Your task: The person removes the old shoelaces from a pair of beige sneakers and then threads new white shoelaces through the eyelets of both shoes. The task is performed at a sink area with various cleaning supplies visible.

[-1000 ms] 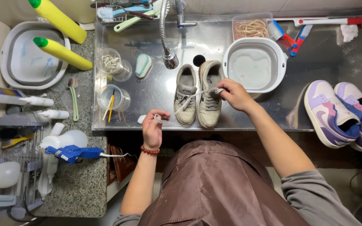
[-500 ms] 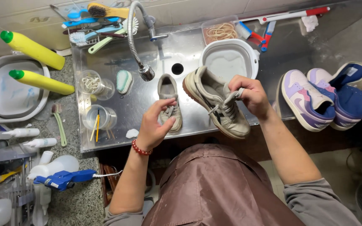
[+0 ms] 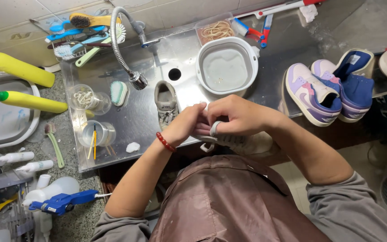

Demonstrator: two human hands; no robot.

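Observation:
Both hands are on a worn grey sneaker (image 3: 247, 143) held over the front edge of the steel sink (image 3: 131, 121). My right hand (image 3: 238, 117) grips its upper, a finger hooked through it. My left hand (image 3: 182, 125), with a red bead bracelet, pinches the shoe at its near end. The second grey sneaker (image 3: 165, 104) lies in the sink just left of my hands, toe toward me.
A white basin (image 3: 227, 65) stands behind my hands under the flexible faucet (image 3: 135, 78). Purple and blue sneakers (image 3: 323, 89) sit to the right. Cups, a scrub brush (image 3: 118, 92), two yellow bottles (image 3: 23, 85) and a blue spray gun (image 3: 61, 202) crowd the left.
My right hand lifted one sneaker out of the sink and drew it toward me. My left hand rose from the sink edge and took hold of the same shoe.

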